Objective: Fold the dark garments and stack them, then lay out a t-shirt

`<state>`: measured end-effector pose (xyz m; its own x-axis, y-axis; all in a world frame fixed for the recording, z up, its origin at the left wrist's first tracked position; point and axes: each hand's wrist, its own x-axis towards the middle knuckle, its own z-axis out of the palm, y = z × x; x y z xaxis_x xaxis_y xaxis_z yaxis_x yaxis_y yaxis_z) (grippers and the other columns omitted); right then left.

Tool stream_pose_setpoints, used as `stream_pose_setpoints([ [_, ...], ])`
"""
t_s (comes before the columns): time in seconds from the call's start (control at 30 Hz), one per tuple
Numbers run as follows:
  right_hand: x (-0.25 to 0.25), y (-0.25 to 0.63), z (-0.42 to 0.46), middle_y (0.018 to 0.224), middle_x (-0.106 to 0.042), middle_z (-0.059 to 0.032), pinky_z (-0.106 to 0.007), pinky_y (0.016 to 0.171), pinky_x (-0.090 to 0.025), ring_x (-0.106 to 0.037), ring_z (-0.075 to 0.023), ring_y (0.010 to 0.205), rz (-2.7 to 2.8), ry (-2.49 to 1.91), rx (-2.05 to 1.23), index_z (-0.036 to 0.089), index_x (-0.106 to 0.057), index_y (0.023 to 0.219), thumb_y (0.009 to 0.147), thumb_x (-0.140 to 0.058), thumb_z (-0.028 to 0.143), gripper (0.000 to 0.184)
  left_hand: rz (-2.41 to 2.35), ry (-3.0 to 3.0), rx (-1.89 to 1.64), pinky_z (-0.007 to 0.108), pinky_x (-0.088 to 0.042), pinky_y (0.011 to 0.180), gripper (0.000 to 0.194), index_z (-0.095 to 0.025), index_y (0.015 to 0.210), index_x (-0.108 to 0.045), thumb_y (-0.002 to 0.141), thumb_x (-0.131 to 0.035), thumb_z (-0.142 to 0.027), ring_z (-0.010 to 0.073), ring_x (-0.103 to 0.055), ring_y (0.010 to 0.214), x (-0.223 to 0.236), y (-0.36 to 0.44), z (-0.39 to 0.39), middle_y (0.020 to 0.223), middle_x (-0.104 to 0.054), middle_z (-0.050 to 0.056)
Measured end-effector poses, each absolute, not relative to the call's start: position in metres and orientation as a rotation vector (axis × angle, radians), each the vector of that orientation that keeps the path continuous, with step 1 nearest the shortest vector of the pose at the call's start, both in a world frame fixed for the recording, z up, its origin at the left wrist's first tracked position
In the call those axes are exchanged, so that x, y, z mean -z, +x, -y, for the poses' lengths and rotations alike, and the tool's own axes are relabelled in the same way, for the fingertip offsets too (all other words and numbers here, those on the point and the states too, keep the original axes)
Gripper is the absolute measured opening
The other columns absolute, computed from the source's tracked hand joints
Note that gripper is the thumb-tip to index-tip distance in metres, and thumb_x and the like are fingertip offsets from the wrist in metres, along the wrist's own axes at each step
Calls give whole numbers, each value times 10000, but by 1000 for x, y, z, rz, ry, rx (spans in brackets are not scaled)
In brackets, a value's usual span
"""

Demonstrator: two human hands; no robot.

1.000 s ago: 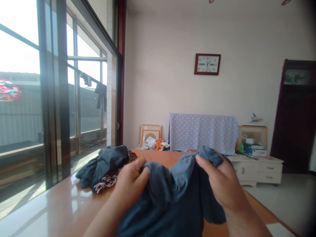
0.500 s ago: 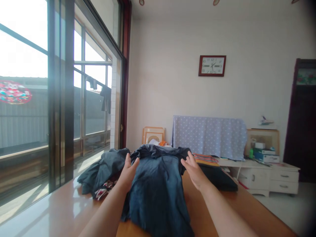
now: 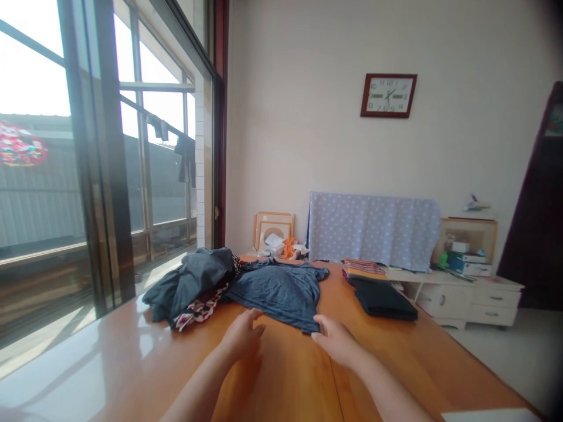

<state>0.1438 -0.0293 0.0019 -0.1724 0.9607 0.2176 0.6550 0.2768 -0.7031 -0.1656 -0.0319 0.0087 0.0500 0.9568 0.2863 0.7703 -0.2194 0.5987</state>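
Observation:
A dark blue shirt (image 3: 281, 290) lies spread on the wooden table, its hem towards me and slightly rumpled. My left hand (image 3: 243, 335) hovers over the table just short of the hem's left part, fingers loosely curled and apart from the thumb. Close by the hem's right corner is my right hand (image 3: 336, 339), thumb and fingers apart; whether its fingertips touch the cloth I cannot tell. Left of the shirt sits a heap of dark grey clothing (image 3: 193, 284) with a patterned red, white and black cloth (image 3: 200, 310) poking out beneath.
Folded dark clothes (image 3: 385, 300) and a folded striped cloth (image 3: 364, 269) rest at the table's right. The glossy wooden table (image 3: 290, 381) reaches towards me. Behind stand a white cabinet (image 3: 492, 305) and something under a polka-dot cover (image 3: 373, 228). A large window is on the left.
The shirt has dropped from a raised, billowing shape to flat on the table, farther from me. Both hands have come down and back. The view has tilted downward.

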Motion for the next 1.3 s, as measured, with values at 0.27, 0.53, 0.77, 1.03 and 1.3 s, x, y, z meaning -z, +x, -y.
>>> stream_pose_setpoints([
  [0.27,1,117,26,1214,-660,-117,-367,967,-417,-567,-292,1192,2103,-1766,-195,223,-614,1261,788,-632,301,480,-1946,2213,-625,341,-454,824,269,-256,1053,-683,828,-545,-310,267,-612,1034,-9,-145,25,1076,-692,69],
  [0.53,12,116,1,966,-630,-50,-285,733,-400,-602,-220,948,1908,-1868,-210,250,-668,836,768,-602,195,110,-2072,2275,-564,392,-431,852,373,-265,1141,-655,788,-569,-348,297,-554,1084,-9,-114,11,1146,-620,94],
  [0.77,3,124,3,732,-582,19,-243,626,-412,-560,-161,711,1567,-1425,-696,229,-525,789,744,-485,223,61,-1874,2402,-620,421,-338,1021,573,-317,1310,-558,740,-615,-311,295,-414,1310,-5,-81,2,1408,-509,60],
  [1.03,-3,153,2,1004,-692,-29,-270,804,-480,-637,-184,938,1598,-1646,-415,239,-593,939,739,-440,129,275,-1750,2344,-793,341,-360,975,333,-258,1096,-611,829,-455,-135,216,-585,1129,-12,-71,-3,1150,-680,48],
  [1.3,-1,134,31,1345,-576,-80,-382,996,-376,-514,-302,1226,1997,-1642,-281,289,-524,1362,746,-690,409,649,-1779,2378,-798,287,-394,815,113,-240,932,-578,836,-524,-214,222,-610,1003,-16,-65,7,1017,-680,55],
])
